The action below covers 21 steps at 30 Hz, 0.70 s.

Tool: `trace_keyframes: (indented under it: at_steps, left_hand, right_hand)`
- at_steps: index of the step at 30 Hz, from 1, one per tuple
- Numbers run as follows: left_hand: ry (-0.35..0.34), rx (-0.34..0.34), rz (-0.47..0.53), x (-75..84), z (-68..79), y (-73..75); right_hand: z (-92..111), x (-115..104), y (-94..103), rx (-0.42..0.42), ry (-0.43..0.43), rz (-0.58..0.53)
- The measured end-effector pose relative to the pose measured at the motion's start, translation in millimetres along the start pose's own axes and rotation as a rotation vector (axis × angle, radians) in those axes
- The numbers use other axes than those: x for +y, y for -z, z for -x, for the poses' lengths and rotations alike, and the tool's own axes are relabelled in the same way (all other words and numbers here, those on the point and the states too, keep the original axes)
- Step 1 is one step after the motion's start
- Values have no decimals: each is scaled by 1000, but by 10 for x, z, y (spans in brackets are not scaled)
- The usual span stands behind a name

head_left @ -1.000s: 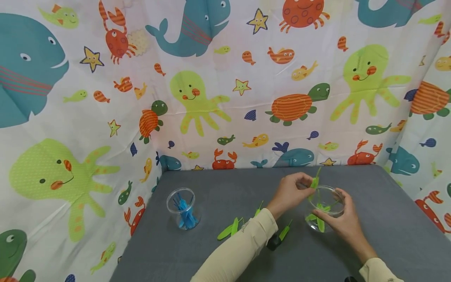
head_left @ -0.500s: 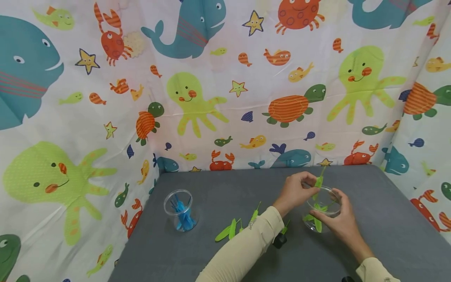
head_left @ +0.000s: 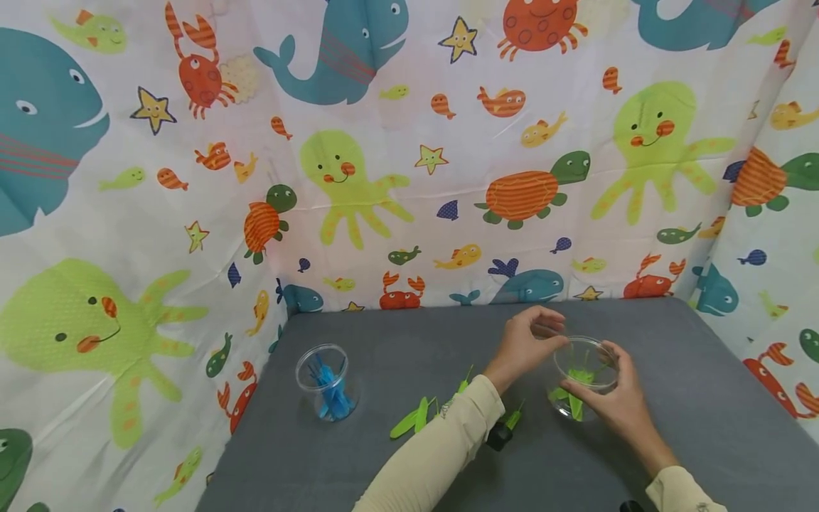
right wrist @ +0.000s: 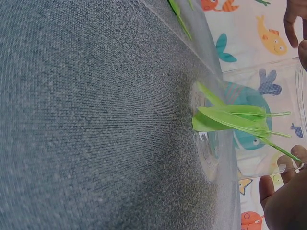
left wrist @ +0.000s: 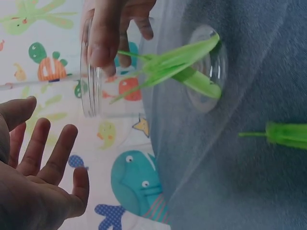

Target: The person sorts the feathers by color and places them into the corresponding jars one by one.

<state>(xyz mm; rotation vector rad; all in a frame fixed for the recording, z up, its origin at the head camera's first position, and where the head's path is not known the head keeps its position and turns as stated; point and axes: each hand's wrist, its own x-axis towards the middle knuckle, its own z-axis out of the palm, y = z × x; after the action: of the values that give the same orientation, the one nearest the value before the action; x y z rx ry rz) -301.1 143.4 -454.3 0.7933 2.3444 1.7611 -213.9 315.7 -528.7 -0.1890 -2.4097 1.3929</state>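
Observation:
My right hand (head_left: 617, 398) grips a clear plastic jar (head_left: 559, 380) near its rim, thumb on the near side and fingers on the far side. Inside stand several bright green, flat, leaf-like pieces (right wrist: 230, 120) with thin stems, leaning at different angles. Just left of the rim hovers my left hand (left wrist: 43, 182), fingers spread loosely with nothing in them. On the table left of the jar lie several more such green pieces (head_left: 404, 424), partly hidden by my left sleeve. One separate green piece (head_left: 514, 419) lies nearer the jar, by my left wrist.
A second clear jar (head_left: 307, 380) with several blue stemmed pieces (head_left: 335, 391) stands at the table's left. The dark grey table (head_left: 409, 341) ends at a white curtain (head_left: 435, 235) printed with sea animals. A black wrist device (head_left: 499, 436) sits under my left wrist.
My left hand held a green stemmed piece at the jar's mouth; it has let go and drawn back a little to the left. The piece is in the jar. My right hand keeps its grip.

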Motion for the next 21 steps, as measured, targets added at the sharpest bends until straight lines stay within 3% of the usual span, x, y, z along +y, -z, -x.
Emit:
trace_keyframes:
  at_steps: [12, 21]
  left_hand:
    - [75, 50, -9, -198, 114, 172]
    - [88, 47, 3, -261, 169, 269]
  right_hand:
    - [-5, 6, 16, 1, -24, 10]
    - [-2, -6, 9, -2, -18, 18]
